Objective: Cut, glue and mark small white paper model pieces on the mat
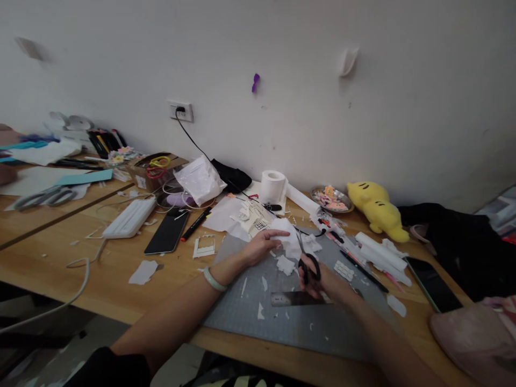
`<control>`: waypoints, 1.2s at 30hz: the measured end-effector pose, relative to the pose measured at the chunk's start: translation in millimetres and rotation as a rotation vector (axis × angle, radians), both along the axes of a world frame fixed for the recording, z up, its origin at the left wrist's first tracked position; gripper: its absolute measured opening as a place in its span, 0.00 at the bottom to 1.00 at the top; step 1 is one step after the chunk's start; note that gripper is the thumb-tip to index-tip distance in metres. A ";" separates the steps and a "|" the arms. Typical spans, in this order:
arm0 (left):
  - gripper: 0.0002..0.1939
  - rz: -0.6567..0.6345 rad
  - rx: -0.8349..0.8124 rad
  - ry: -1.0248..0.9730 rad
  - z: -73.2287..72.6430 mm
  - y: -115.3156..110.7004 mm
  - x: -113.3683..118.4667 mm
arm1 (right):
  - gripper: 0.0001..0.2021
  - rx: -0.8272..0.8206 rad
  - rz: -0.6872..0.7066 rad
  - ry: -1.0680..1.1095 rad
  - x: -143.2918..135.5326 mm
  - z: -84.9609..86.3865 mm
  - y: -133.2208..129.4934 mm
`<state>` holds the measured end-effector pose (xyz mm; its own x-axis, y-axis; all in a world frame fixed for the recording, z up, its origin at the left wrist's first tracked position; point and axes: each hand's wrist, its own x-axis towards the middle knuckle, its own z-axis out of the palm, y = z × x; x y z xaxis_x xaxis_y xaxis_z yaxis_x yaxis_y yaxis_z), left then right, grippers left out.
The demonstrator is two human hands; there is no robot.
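While my right hand (312, 278) has its fingers clamped round the black-handled scissors (302, 249) over the grey cutting mat (237, 314), my left hand (262, 246) pinches the white paper (286, 227) just beside them, probably light, limp and easily creased, best held near its edge.

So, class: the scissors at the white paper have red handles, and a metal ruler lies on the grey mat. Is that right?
Not quite: the handle colour is wrong. The head view shows that the scissors at the white paper have black handles. The metal ruler does lie on the grey mat.
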<state>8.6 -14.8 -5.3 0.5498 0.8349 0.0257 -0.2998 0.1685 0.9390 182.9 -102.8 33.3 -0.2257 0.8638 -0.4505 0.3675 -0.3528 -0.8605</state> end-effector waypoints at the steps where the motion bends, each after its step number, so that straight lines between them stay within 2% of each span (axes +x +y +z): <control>1: 0.20 0.005 0.004 -0.004 1.4 -1.2 0.4 | 0.27 -0.041 0.001 0.058 -1.2 1.2 -1.2; 7: 0.21 0.029 0.010 -0.023 6.1 -8.6 4.1 | 0.28 -0.222 0.023 0.307 0.7 4.6 -3.5; 12: 0.24 0.052 -0.003 -0.058 6.0 -9.6 4.9 | 0.27 -0.201 0.034 0.353 4.5 4.2 -13.4; 19: 0.26 0.050 -0.033 -0.099 6.2 -8.5 4.7 | 0.29 -0.183 0.215 0.283 5.8 5.8 -20.5; 23: 0.26 0.033 -0.039 -0.110 7.7 -10.1 4.6 | 0.29 -0.239 0.175 0.185 2.9 4.6 -9.1; 27: 0.28 0.020 -0.039 -0.110 9.4 -11.6 4.5 | 0.28 -0.253 0.144 0.151 -2.4 -3.6 0.6; 31: 0.30 0.007 -0.034 -0.103 8.7 -12.3 5.1 | 0.27 -0.231 0.130 0.122 -8.1 -11.0 6.1; 36: 0.33 -0.019 -0.023 -0.082 5.5 -12.5 6.6 | 0.25 -0.167 0.113 0.118 -12.9 -7.9 9.2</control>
<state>15.2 -27.3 0.2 0.5627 0.8250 0.0523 -0.3720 0.1962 0.9072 170.0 -93.6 25.4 -0.3761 0.7456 -0.5501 0.3126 -0.4568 -0.8328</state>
